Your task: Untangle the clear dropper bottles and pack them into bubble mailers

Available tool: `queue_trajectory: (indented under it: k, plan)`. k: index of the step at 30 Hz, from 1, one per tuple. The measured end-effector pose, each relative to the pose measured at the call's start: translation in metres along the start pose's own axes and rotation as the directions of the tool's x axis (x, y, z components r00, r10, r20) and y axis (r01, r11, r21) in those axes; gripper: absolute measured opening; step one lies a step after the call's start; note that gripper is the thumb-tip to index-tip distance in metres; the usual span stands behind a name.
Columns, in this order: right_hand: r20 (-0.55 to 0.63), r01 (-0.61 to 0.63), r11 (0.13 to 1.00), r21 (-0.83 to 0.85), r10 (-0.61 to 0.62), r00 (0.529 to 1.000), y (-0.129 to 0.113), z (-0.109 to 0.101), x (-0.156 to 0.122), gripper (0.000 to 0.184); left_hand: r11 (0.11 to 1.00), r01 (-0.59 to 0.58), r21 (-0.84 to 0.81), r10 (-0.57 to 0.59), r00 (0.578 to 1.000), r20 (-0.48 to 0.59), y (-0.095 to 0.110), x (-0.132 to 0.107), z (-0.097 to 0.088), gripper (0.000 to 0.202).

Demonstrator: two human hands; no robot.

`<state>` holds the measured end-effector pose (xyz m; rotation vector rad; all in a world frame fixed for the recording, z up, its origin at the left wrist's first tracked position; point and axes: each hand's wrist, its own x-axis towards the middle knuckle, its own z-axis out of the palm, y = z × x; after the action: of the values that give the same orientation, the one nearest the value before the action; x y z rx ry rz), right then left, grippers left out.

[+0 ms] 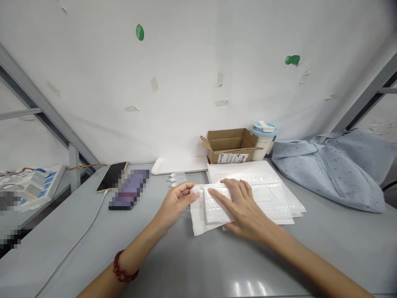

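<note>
A white bubble mailer (214,213) is held tilted above the grey table, between my two hands. My left hand (180,199) pinches its upper left corner between thumb and fingers. Across its right part lies my right hand (240,205), fingers on top and thumb underneath, gripping it. Whatever is inside the mailer is hidden. Just behind it, a stack of white bubble mailers (269,194) lies on the table. Several small clear packets with white tops (176,179) rest beyond my left hand.
An open cardboard box (231,156) and a blue-lidded cup (263,138) stand by the wall. White flat sleeves (180,164) lie beside them. At left are a phone (113,177), a blurred purple item (129,189), a cable (77,243) and a power strip (46,188). Blue cloth (328,169) covers the right.
</note>
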<state>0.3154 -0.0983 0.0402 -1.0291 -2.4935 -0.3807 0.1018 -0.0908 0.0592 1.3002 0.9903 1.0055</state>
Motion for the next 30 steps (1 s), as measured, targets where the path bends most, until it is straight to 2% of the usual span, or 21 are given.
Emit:
queue_trajectory:
  k: [4,7,11,13,16,19,23,25,27,30]
  plan:
    - [-0.031,0.038,0.998,0.045,-0.037,0.999,-0.004,0.0,-0.001,0.059,0.994,-0.026,0.103,0.034,0.996,-0.078,-0.004,0.0,0.001,0.029]
    - [-0.048,0.038,0.997,0.065,-0.035,0.998,-0.005,0.0,-0.001,0.057,0.992,-0.046,0.116,0.059,0.992,-0.115,-0.006,0.0,0.0,0.039]
    - [-0.059,0.043,0.997,0.068,-0.039,0.998,-0.004,-0.001,-0.001,0.058,0.993,-0.052,0.103,0.069,0.983,-0.172,-0.003,-0.001,-0.001,0.04]
    - [-0.059,0.041,0.997,0.06,-0.037,0.998,-0.003,-0.001,-0.001,0.058,0.999,-0.007,0.053,0.015,0.989,-0.147,-0.001,-0.001,-0.001,0.039]
    - [-0.049,0.03,0.999,0.032,-0.029,0.998,-0.001,-0.001,-0.001,0.061,0.998,0.065,-0.013,-0.065,0.997,-0.034,0.001,-0.001,-0.002,0.036]
    - [-0.051,0.017,1.0,0.02,-0.016,0.999,0.0,-0.002,-0.001,0.064,0.995,0.101,0.02,-0.101,0.994,0.05,0.0,-0.001,-0.002,0.033]
    - [-0.056,0.002,0.999,0.034,0.0,0.998,0.001,-0.004,0.001,0.066,0.993,0.104,0.056,-0.109,0.989,0.103,0.0,0.0,-0.004,0.033]
    - [-0.058,-0.016,0.999,0.029,0.018,0.998,0.003,-0.005,0.002,0.065,0.989,0.09,0.119,-0.105,0.987,0.122,0.006,0.001,-0.013,0.035]
    - [-0.067,-0.045,0.999,0.009,0.045,0.997,0.006,-0.005,0.002,0.061,0.963,0.068,0.261,-0.103,0.987,0.123,0.015,0.001,-0.025,0.032]
    - [-0.08,-0.08,0.997,-0.016,0.079,0.994,0.012,-0.006,0.002,0.055,0.838,0.083,0.539,-0.151,0.985,0.084,0.025,-0.001,-0.045,0.02]
